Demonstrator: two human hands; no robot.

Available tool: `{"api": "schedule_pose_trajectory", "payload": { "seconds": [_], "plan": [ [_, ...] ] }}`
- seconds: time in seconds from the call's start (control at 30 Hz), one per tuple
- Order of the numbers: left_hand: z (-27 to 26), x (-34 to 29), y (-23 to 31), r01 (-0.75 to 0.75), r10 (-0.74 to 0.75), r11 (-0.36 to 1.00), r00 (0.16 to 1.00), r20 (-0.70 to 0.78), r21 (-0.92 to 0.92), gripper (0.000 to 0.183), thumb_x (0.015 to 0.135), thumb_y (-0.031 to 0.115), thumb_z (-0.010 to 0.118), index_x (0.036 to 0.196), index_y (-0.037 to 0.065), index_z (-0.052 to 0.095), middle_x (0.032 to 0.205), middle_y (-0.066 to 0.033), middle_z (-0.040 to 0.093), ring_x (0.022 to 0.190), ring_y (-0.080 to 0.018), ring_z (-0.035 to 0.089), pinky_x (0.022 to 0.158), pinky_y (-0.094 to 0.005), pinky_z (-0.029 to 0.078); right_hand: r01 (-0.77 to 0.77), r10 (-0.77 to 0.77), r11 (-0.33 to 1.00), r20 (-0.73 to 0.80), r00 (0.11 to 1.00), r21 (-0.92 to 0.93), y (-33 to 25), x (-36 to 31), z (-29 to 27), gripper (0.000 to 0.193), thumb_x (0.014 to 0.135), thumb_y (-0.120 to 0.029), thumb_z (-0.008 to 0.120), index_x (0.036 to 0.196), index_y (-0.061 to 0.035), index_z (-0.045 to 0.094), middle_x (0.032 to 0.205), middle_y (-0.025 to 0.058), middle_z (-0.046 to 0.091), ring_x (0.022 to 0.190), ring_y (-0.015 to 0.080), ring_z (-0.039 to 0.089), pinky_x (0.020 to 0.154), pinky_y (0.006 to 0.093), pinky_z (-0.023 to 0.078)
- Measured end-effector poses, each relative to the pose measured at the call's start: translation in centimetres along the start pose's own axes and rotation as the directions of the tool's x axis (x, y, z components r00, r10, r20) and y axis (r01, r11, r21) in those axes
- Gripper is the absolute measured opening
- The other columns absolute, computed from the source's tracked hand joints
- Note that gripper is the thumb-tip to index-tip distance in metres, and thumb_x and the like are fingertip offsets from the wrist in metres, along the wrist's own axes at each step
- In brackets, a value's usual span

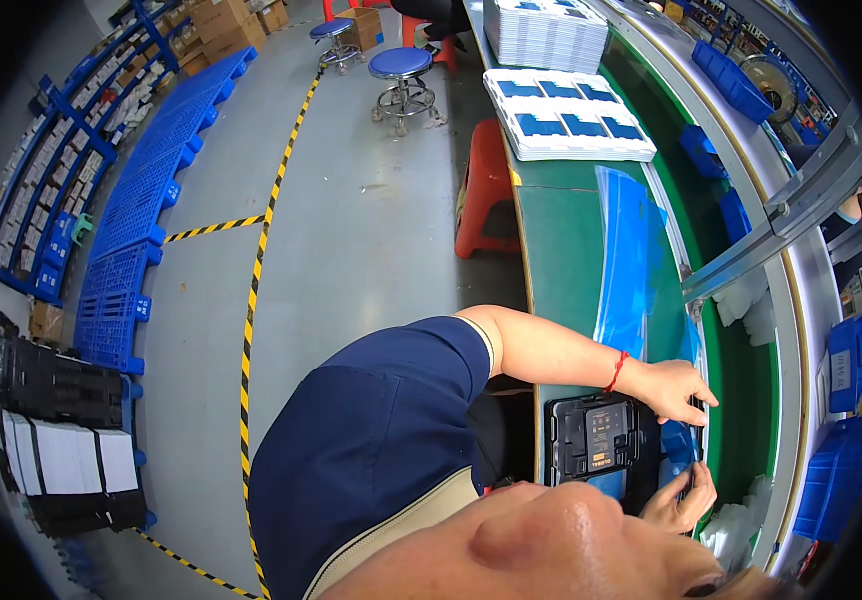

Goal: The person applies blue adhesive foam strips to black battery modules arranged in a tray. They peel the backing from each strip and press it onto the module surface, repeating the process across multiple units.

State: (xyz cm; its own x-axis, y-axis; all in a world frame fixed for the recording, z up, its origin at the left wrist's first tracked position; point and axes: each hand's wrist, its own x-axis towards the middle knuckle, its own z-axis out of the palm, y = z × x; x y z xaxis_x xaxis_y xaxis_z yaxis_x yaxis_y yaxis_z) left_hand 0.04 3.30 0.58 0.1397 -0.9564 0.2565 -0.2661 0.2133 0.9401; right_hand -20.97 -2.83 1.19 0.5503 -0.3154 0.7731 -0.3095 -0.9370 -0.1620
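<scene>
My left hand [679, 391], with a red string bracelet at the wrist, is closed at the far end of a thin, dark-edged piece with shiny blue film [679, 443]. The near end of that piece is pinched by my right hand [684, 501], partly hidden low in the view. It is tilted, and its kind cannot be made out. Just left of it, a black plastic casing [568, 440] with a printed label lies on the green bench top [563, 250]. Part of the casing is covered by my left wrist and face.
Blue film sheets [621, 270] lie farther along the bench, before white trays [571, 118] of dark blue pieces. A metal frame post [751, 248] and blue bins [836, 480] stand on the right. A red stool [486, 190] touches the bench's left side; blue pallets [141, 240] lean beyond.
</scene>
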Motion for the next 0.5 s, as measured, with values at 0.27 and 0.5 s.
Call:
{"api": "schedule_pose_trajectory", "payload": {
  "seconds": [0.27, 0.5],
  "plan": [
    [0.6, 0.5, -0.1, 0.218, -0.119, 0.928, 0.942, 0.315, -0.302, 0.067, 0.096, 0.041, 0.048, 0.15, 0.014, 0.017, 0.104, -0.0196, 0.066, 0.087, -0.0243, 0.069, 0.066, -0.0336, 0.055, -0.211, 0.208, 0.977, -0.078, 0.975, -0.035, 0.5, -0.3, -0.4, 0.011, 0.085, 0.001, 0.063, 0.095, 0.0047, 0.064, 0.09, 0.0147, 0.065, 0.08, 0.0287, 0.061, 0.071, 0.0372, 0.05],
    [1.0, 1.6, -2.7, 0.22, -0.022, 0.795, 0.942, 0.335, -0.566, 0.051, 0.092, 0.029, 0.059, 0.138, 0.011, 0.044, 0.131, -0.0119, 0.054, 0.124, -0.0222, 0.044, 0.087, -0.0348, 0.049, 0.046, -0.064, 0.993, 0.166, 0.984, 0.106, -1.5, -0.3, 0.1, 0.019, 0.073, 0.007, 0.064, 0.091, -0.0009, 0.064, 0.106, 0.0152, 0.061, 0.099, 0.0339, 0.054, 0.088, 0.0448, 0.044]
  ]
}}
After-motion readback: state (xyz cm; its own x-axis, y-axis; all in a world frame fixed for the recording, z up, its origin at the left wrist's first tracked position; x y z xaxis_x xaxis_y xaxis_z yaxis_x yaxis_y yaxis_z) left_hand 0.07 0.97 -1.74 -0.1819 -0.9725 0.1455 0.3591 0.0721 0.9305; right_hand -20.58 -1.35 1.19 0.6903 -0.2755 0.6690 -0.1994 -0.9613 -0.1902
